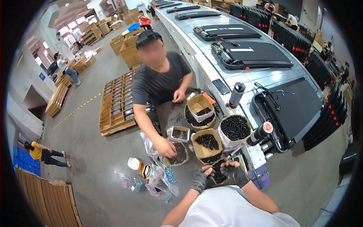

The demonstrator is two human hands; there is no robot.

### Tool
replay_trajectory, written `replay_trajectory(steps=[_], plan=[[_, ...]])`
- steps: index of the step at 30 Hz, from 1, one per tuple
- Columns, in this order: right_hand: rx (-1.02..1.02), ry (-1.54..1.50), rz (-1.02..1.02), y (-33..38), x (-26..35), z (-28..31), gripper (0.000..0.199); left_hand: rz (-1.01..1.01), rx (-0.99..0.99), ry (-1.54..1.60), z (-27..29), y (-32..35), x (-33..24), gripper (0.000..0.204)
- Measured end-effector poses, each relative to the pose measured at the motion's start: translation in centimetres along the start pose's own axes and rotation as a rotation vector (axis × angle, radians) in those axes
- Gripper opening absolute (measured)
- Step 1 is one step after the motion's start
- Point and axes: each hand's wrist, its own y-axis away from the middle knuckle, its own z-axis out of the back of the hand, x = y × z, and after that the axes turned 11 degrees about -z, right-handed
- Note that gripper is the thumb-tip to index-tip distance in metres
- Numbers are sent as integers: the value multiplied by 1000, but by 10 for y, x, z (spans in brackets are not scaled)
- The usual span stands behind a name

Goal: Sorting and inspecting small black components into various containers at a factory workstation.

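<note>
Left hand [201, 178] and right hand [236, 175] are being held at black parts [218, 176] — best kept low; grips cannot be told.

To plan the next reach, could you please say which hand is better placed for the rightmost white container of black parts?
Likely the right hand: it is closer, nearly straight below the rightmost white container in view; the left hand is farther left.
</note>
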Motion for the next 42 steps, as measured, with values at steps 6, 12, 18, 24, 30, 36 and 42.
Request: replay_trajectory(steps=[6,12,18,24,30,36,42], plan=[[66,196,-23,-2,7,-27,36,-72,-52,63,-1,2,-31,29],[82,-94,-180,4,13,-27,40,-74,-87,75,-1,4,-35,30],[12,201,-105,2,6,-3,45,-74,-47,76,0,10,-41,32],[-61,257,-98,4,6,1,33,-37,-56,102,3,11,-30,32],[-91,276,-76,4,11,-4,27,-26,-56,98,-12,13,-41,28],[-98,296,-101,0,8,-5,22,16,45,75,-20,15,-45,29],[-198,559,37,-1,1,-17,21,-36,110,-30,-24,11,-35,31]])
